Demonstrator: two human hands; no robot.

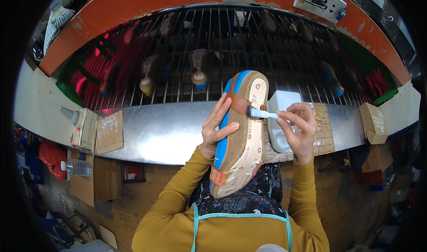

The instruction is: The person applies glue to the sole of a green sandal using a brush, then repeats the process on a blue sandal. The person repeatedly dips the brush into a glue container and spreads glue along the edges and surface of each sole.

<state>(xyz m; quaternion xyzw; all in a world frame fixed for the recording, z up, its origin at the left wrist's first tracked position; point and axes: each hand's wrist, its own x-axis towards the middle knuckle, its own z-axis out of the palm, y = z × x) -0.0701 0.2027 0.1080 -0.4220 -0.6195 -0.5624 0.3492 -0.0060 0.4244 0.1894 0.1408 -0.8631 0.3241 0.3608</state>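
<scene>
In my left hand (216, 126) is an unfinished sandal (241, 146), held up on a blue last with its pale, printed underside turned toward the right. My fingers lie along its blue side, the thumb across the cork edge. A brown strap (238, 104) wraps over the cork near the far end, and a reddish-brown one crosses near the close end. My right hand (301, 129) pinches the white handle of a small brush (265, 114). Its dark bristles meet the strap where it folds onto the underside. Partly behind that hand stands a white plastic container (284, 99).
Beyond the metal ledge (151, 127), a rack of metal rods (178, 83) carries several other shoes on lasts. Cardboard pieces (110, 132) lie at left; a cardboard box (373, 123) sits at right. A power socket strip (320, 3) is mounted on the orange frame.
</scene>
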